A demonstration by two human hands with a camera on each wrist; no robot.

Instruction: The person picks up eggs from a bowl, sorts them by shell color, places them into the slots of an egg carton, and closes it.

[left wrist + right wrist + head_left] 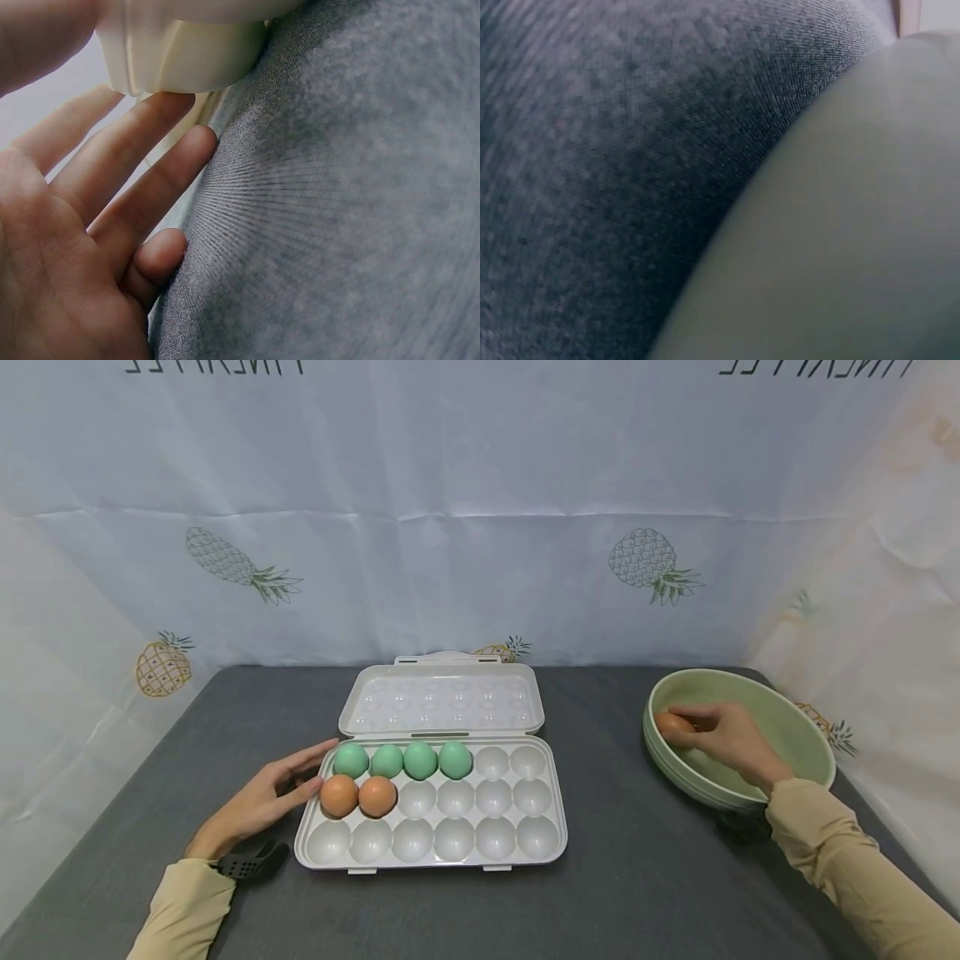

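Observation:
A white egg tray (pixel 480 852) lies open on the grey table, its lid (pixel 441 698) folded back. Several green eggs (pixel 403 760) fill the left of its back row. Two brown eggs (pixel 357 796) sit at the left of the middle row. My left hand (pixel 273 793) rests flat on the table with straight fingers against the tray's left edge (pixel 180 60). My right hand (pixel 723 739) reaches into the pale green bowl (pixel 795 727) at the right and curls its fingers round a brown egg (pixel 670 725). In the right wrist view only the bowl's outer wall (pixel 855 247) and the cloth show.
The grey cloth-covered table (pixel 637 877) runs between the tray and the bowl. A white curtain with pineapple prints (pixel 652 564) closes off the back and both sides. A dark wrist strap (pixel 247 862) sits on my left wrist.

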